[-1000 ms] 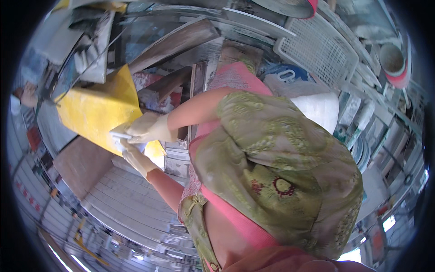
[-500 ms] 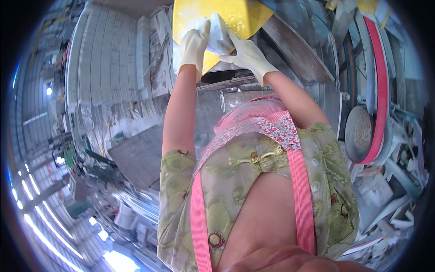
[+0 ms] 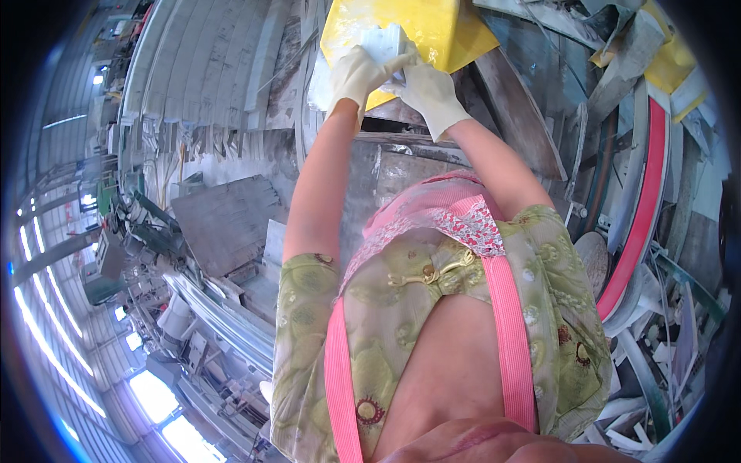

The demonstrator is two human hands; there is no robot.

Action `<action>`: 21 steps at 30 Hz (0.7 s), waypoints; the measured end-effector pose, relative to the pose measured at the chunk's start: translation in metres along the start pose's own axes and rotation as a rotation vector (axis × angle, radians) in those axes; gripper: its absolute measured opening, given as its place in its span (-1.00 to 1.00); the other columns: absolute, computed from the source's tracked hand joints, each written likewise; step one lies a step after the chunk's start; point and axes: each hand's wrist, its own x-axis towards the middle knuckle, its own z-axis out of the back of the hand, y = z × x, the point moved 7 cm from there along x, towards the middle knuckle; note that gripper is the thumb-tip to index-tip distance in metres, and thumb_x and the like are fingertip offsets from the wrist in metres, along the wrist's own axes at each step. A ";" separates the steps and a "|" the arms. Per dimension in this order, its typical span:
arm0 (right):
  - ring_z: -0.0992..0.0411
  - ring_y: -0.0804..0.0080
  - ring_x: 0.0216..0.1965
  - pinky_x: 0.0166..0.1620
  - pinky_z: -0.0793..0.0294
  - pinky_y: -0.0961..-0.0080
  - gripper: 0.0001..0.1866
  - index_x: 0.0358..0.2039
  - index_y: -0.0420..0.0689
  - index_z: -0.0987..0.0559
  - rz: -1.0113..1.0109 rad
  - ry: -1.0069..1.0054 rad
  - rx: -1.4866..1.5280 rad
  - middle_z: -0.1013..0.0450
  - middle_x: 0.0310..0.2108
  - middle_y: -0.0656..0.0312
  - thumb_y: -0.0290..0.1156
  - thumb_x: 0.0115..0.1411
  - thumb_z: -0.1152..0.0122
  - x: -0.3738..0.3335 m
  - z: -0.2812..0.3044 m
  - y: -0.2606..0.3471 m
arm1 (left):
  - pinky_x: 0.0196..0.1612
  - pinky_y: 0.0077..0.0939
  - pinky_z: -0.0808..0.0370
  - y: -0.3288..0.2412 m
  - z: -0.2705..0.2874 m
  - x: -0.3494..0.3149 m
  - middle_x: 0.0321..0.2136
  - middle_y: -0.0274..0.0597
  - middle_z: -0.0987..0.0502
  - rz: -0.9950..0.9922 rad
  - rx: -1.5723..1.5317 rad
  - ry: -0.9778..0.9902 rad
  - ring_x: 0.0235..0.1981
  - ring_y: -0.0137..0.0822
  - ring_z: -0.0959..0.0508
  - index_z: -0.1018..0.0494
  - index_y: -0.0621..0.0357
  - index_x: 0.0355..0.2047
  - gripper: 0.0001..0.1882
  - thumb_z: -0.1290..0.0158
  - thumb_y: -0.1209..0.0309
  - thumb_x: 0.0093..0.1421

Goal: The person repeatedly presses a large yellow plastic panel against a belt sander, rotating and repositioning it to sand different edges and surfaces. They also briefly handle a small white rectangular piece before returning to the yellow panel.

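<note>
A small pale blue-white block (image 3: 384, 42) with a ridged far edge is between my two hands at the top of the head view. Its kind is hard to make out. My left hand (image 3: 357, 79), in a cream rubber glove, grips its left and near side, thumb reaching across to the right. From the right, my right hand (image 3: 432, 91), gloved the same way, closes on the block's near right corner; some of its fingertips are hidden. Under and behind the block lies a wet, shiny yellow sheet (image 3: 432, 31), its right part folded down at an angle.
Long grey boards (image 3: 193, 69) are stacked to the left of the yellow sheet. A wooden plank (image 3: 521, 116) slants down on the right. Farther right curves a red strip (image 3: 644, 208) beside heaped offcuts (image 3: 648, 393). A flat brown panel (image 3: 228, 224) lies at left.
The whole view has shifted, so the sheet appears farther right. My right hand's spread fingers have closed in on the block, and the two hands are nearer together. The block's tilt has changed.
</note>
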 end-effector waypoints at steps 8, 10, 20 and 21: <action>-0.59 0.03 -0.06 -0.08 -0.61 0.15 -0.34 -0.07 -0.22 -0.64 0.065 0.054 0.046 -0.61 -0.15 -0.08 0.20 0.21 -0.21 0.002 -0.013 -0.008 | -0.04 -0.28 -0.59 -0.012 -0.004 -0.010 -0.09 0.24 -0.63 0.169 0.140 -0.068 -0.04 -0.01 -0.66 -0.45 0.47 0.03 0.12 -0.34 -0.37 -0.22; -0.55 0.00 0.03 0.02 -0.58 0.20 -0.32 0.04 -0.25 -0.59 0.148 0.082 0.168 -0.55 -0.01 -0.15 0.15 0.23 -0.22 0.004 -0.015 -0.016 | -0.04 -0.27 -0.59 -0.014 -0.002 -0.011 -0.09 0.24 -0.63 0.185 0.141 -0.071 -0.06 -0.01 -0.66 -0.45 0.46 0.04 0.10 -0.35 -0.34 -0.22; -0.20 0.31 0.39 0.45 -0.12 0.40 -0.43 0.39 -0.06 -0.30 0.673 0.112 0.550 -0.26 0.37 0.14 -0.32 0.36 0.04 0.092 0.040 -0.036 | 0.11 -0.24 -0.52 -0.005 -0.013 -0.005 0.00 0.28 -0.57 0.233 0.110 -0.101 0.06 0.10 -0.58 -0.31 0.45 0.20 0.08 -0.35 -0.18 -0.12; -0.14 0.35 0.41 0.47 -0.09 0.38 -0.42 0.40 -0.03 -0.27 0.676 0.215 0.534 -0.17 0.43 0.20 -0.35 0.37 0.15 0.100 0.032 -0.028 | 0.14 -0.22 -0.50 -0.003 -0.015 -0.007 0.05 0.31 -0.53 0.234 0.061 -0.149 0.10 0.12 -0.55 -0.26 0.46 0.25 0.11 -0.36 -0.16 -0.12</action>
